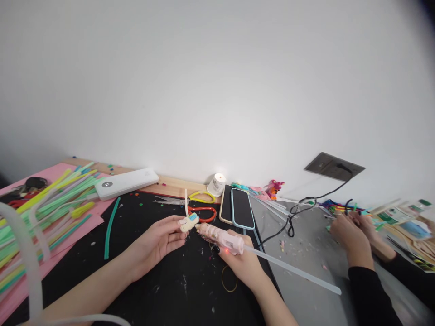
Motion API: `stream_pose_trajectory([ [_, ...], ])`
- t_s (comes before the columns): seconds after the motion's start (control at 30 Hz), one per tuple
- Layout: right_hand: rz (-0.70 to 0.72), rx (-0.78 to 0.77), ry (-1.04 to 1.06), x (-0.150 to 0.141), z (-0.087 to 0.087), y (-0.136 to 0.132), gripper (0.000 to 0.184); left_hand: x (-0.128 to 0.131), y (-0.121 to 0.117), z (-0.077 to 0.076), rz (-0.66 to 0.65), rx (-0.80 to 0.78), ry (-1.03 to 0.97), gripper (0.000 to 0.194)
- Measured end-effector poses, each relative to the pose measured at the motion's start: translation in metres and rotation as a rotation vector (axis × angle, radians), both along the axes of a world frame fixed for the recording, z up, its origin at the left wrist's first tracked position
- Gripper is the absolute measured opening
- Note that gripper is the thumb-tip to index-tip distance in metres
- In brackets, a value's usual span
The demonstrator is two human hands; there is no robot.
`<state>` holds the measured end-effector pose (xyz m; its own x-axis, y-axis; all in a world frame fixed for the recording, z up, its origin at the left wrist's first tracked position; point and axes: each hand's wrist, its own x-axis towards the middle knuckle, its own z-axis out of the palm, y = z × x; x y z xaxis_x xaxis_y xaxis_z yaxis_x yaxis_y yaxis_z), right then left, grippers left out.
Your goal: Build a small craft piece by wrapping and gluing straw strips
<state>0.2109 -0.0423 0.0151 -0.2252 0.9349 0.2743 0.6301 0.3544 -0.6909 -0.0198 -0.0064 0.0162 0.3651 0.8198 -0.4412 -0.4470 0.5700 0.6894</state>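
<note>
In my left hand (166, 235) is a small cream and blue pipe-cleaner piece (189, 222), pinched between the fingertips, with a pale stem (186, 202) rising from it. My right hand (241, 260) is wrapped round a pink hot glue gun (220, 237), whose nozzle points left and meets or nearly meets the piece. A small red light glows on the gun. From its back end a long translucent glue stick (299, 269) sticks out to the right. Behind the piece lie scissors with red handles (204, 213) and scissors with yellow handles (202, 196).
Pastel pipe cleaners (57, 199) spread over pink paper (90, 225) at left, beside a white power bank (127, 183). Two phones (242, 208) lie near a small white cup (216, 184). A black cord (288, 222) runs to the wall socket (335, 166). Another person's hands (353, 235) work at right.
</note>
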Motion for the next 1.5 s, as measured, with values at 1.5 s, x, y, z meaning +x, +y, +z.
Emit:
stream_pose_trajectory([
  [1.5,0.037,-0.061,0.027,-0.002,-0.001,0.003,0.025,0.002,-0.007,-0.012,-0.069,1.075,0.936,0.016],
])
